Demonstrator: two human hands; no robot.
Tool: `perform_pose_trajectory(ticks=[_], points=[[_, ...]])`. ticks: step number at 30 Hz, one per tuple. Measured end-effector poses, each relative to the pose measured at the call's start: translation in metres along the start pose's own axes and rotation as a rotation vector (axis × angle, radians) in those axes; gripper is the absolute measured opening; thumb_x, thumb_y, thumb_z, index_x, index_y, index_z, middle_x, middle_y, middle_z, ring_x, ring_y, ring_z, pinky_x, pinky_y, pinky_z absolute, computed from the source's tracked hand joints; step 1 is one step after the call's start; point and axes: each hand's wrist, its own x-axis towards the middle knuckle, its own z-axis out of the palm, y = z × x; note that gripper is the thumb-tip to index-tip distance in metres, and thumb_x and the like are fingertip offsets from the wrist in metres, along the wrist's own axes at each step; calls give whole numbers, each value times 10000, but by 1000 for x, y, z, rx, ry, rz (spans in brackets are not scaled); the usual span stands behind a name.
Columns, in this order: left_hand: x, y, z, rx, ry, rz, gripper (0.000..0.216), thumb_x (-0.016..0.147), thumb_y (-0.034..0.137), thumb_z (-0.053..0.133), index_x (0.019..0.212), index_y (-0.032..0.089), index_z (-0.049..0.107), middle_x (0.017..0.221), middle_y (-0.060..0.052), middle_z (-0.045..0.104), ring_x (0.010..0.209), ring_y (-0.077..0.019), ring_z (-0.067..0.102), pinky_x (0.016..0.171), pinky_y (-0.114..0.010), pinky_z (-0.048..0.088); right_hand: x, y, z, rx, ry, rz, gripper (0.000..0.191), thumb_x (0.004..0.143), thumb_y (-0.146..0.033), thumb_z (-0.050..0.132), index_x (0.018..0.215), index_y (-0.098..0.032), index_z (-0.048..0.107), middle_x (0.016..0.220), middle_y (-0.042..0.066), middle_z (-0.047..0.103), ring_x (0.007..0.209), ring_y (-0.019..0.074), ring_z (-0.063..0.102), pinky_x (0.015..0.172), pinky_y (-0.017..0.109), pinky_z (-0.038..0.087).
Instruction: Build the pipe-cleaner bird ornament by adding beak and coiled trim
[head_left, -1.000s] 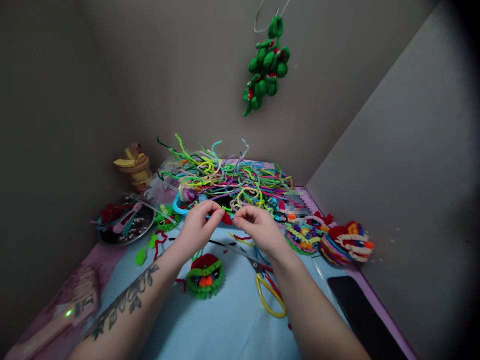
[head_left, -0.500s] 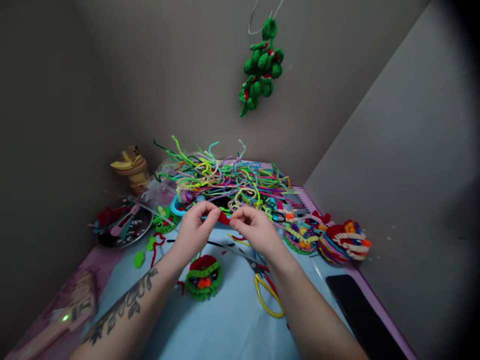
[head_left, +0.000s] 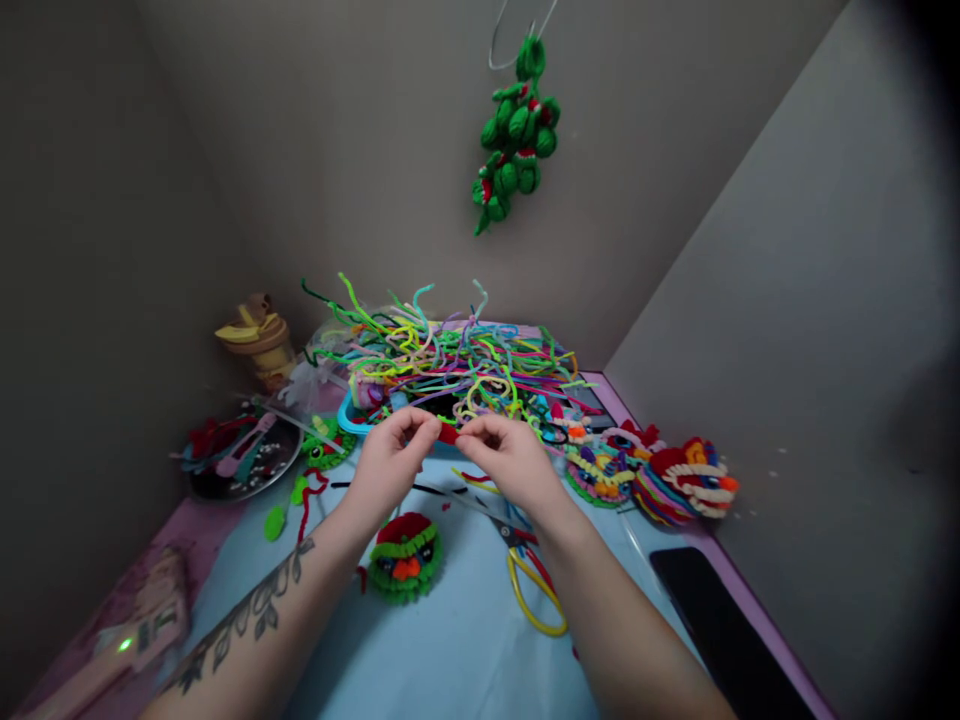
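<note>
Left hand (head_left: 388, 455) and right hand (head_left: 516, 462) pinch opposite ends of red chenille piece (head_left: 448, 435), beyond scissors (head_left: 513, 537); green bird ornament (head_left: 406, 582) left of scissors.

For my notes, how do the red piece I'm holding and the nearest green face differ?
The red piece is held up; the green face lies on the cloth. The red piece looks smaller and plain red; the green face has an orange beak. Both show red.

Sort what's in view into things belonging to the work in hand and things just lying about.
Likely in the work: red piece between left hand and right hand; scissors; heap of fuzzy strands.

Apparently just lying about: black flat device; hanging green cluster.
</note>
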Motion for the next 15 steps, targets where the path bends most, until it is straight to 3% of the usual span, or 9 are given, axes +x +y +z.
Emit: perform_pose_trajectory(ticks=[2,6,10,15], points=[[2,-1,-3,39,-31,30,254,856,393,523,920,165,617,764,-17,618,649,-141,566,519,-226,429,0,0,-3,-93,24,-49,127,745,-254,581,662,-168,623,586,-15,562,536,113,474,505,226,357],[2,-1,-8,292,-55,319,274,843,283,579,1095,185,626,1058,-76,655,957,-195,598,789,-301,475,-2,0,-5,-311,33,-172,115,766,-171,578,666,-178,635,640,-4,591,618,133,519,583,242,386],[0,-1,-9,511,-148,471,129,860,221,573,907,182,687,871,-53,693,838,-188,602,767,-309,456,-4,1,-2,-436,-13,-281,143,793,-114,566,699,-185,646,687,3,607,684,143,552,655,256,402],[-2,-1,-12,518,-115,434,121,856,230,584,850,173,690,812,-49,698,779,-178,604,718,-291,450,-5,-1,-3,-417,-2,-300,118,808,-123,568,815,-194,663,753,15,650,738,156,587,703,270,431]])
